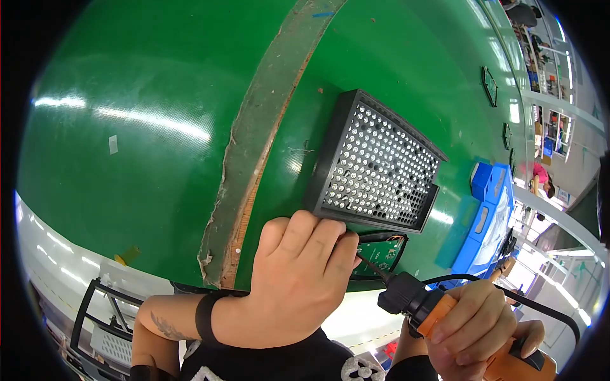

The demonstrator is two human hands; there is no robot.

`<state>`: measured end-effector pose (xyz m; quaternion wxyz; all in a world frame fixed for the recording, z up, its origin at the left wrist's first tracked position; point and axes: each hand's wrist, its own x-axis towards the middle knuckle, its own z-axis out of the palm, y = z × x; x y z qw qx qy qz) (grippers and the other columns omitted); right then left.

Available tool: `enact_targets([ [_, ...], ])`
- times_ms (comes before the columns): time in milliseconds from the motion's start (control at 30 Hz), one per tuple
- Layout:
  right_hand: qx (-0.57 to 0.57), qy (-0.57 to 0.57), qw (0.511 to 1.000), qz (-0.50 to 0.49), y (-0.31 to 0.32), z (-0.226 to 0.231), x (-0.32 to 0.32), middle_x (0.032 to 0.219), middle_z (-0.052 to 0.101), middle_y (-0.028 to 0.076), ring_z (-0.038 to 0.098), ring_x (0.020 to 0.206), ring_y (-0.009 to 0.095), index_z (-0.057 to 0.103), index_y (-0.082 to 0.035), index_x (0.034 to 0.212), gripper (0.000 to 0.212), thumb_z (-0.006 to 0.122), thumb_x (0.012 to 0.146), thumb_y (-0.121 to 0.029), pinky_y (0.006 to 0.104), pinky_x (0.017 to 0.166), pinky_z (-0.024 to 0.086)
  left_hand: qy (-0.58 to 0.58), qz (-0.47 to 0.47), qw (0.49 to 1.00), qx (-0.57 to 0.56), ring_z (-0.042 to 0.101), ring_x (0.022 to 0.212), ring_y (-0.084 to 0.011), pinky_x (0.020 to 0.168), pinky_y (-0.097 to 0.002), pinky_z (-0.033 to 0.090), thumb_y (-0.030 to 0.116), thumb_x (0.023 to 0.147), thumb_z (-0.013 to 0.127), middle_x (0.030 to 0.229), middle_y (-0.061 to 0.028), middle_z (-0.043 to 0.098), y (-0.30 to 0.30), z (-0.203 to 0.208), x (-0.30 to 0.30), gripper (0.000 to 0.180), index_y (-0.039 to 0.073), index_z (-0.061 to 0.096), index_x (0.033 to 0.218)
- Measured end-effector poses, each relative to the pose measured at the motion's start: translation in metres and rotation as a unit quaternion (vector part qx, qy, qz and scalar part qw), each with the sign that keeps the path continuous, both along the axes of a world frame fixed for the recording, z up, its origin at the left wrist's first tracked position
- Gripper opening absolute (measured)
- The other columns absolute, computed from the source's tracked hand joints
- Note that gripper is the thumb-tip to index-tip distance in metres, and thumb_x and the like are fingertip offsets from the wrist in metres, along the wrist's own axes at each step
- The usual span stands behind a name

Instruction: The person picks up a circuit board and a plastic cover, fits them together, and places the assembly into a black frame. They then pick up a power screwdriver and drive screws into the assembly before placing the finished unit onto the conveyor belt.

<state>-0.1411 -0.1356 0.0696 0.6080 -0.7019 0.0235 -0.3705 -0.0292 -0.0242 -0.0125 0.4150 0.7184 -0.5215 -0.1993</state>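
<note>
My right hand [473, 327] is wrapped round an orange and black power screwdriver [406, 293] at the lower right. Its thin bit points up and left, to the near edge of a green circuit board [384, 253] in a black frame. My left hand [295, 273] is closed beside that board, its fingertips curled down by the bit's end. What those fingers pinch, if anything, is hidden. Just beyond the knuckles, a black tray [325, 159] lies at an angle, with rows of silver round-headed pieces, screw-like, in its holes. Several holes hold no piece.
A green mat covers the table, crossed by a worn strip [254, 136] with a ragged edge. To the right stands a blue bin [478, 232]. More framed boards [488, 86] lie at the far right. A black cable [540, 302] loops beside my right hand. A person [541, 179] is in the background.
</note>
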Motion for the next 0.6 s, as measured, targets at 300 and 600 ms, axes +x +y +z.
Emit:
enact_targets([
  [300,0.002,-0.001,1.0,-0.003,-0.001,-0.001,0.0,0.066,0.048,0.002,0.046,0.043,0.012,0.035,-0.01,0.126,0.047,0.056,0.083,-0.011,0.0253,0.039,0.045,0.005,-0.001,1.0,-0.001,0.048,0.082,-0.025,0.068,-0.0368,0.032,0.011,0.056,0.075,0.091,-0.0046,0.051,-0.001,0.001,0.0,0.038,0.006,0.062,0.091],
  [600,-0.014,-0.003,1.0,0.005,0.006,0.001,0.002,0.064,0.05,0.003,0.048,0.043,0.012,0.037,-0.01,0.125,0.049,0.058,0.081,-0.01,0.0248,0.039,0.046,-0.003,0.003,1.0,-0.001,0.048,0.083,-0.0251,0.069,-0.0367,0.032,0.012,0.056,0.075,0.091,-0.0043,0.051,0.001,0.001,0.001,0.039,0.007,0.062,0.091],
])
